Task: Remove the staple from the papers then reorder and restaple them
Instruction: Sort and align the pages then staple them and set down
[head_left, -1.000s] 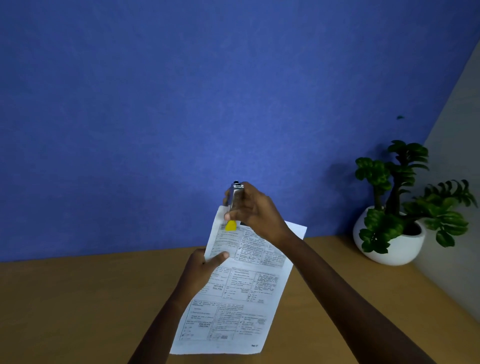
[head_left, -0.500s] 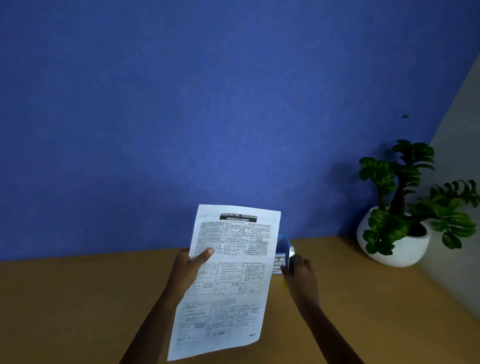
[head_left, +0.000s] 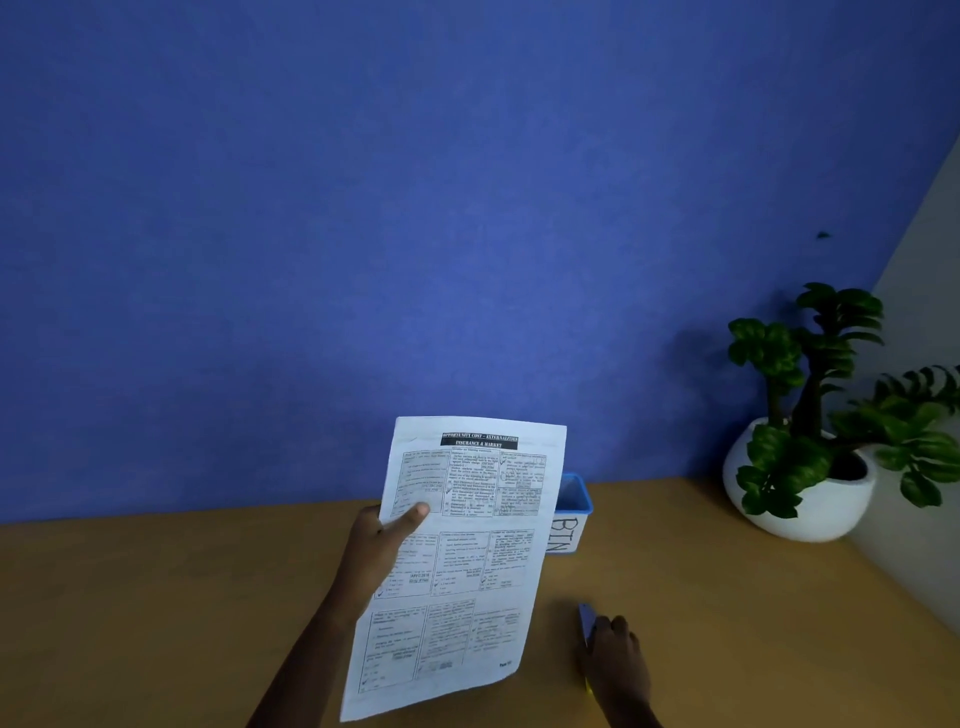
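My left hand (head_left: 379, 551) holds the printed white papers (head_left: 457, 561) upright above the wooden desk (head_left: 156, 597), thumb pressed on the front page at the left edge. My right hand (head_left: 615, 657) is low on the desk at the lower right, its fingers curled over a small metal staple remover (head_left: 587, 621) with a yellow handle part that touches or nearly touches the desk. Only the tool's tip and a yellow sliver show past the hand.
A small blue bin (head_left: 571, 512) with a white label reading BIN stands on the desk behind the papers' right edge. A white pot with a green plant (head_left: 810, 441) sits at the far right by a grey wall. A blue wall backs the desk.
My right hand left the papers' top corner with the staple remover, passed by the blue bin and came down to the desk at the lower right. My left hand raised the papers upright.
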